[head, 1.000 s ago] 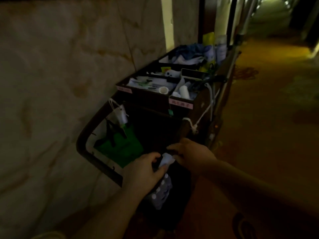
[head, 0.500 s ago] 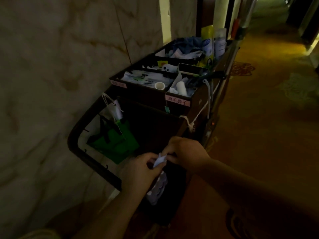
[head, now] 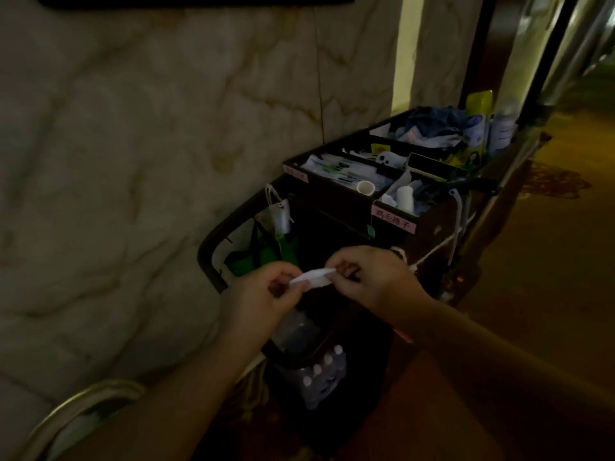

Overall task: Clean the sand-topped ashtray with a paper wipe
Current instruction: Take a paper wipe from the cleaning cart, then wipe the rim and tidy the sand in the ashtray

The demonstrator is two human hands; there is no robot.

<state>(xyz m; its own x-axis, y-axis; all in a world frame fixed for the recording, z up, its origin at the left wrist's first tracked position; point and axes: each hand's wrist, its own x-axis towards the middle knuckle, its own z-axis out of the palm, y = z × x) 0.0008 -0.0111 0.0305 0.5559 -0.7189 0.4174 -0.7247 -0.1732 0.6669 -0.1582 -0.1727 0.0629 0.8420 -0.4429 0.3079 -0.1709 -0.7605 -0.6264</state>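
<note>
— Two hands on one scrap of paper, that's the whole picture just now. Starting at the left: pale veined marble wall (head: pixel 133 161), and low in the corner a curved pale metal rim (head: pixel 76 407) that I can't identify in this gloom.

— Could that be the ashtray?

— Can't tell. No sand top is visible anywhere, so I'd say the ashtray is out of view. Moving right: the left hand (head: pixel 263 294) is closed, thumb and fingertips pinching the left end of the small white paper wipe (head: pixel 311 277).

— And the other end?

— Pinched by the right hand (head: pixel 369 277), also closed on it. The wipe stretches between them, creased, held in the air in front of the dark housekeeping cart (head: pixel 429 234), above a shrink-wrapped pack of small clear water bottles (head: pixel 324 377) on the low shelf.

— So what's the step?

— Readying the wipe, I'd judge. Best done gently: draw the ends apart evenly so thin paper doesn't tear, then fold it into a firm pad rather than leaving it a limp strip.

— Why a pad?

— Sand is gritty; a single layer would likely shred. Further right there's only the patterned yellow-brown carpet (head: pixel 549 261) of the corridor.
</note>
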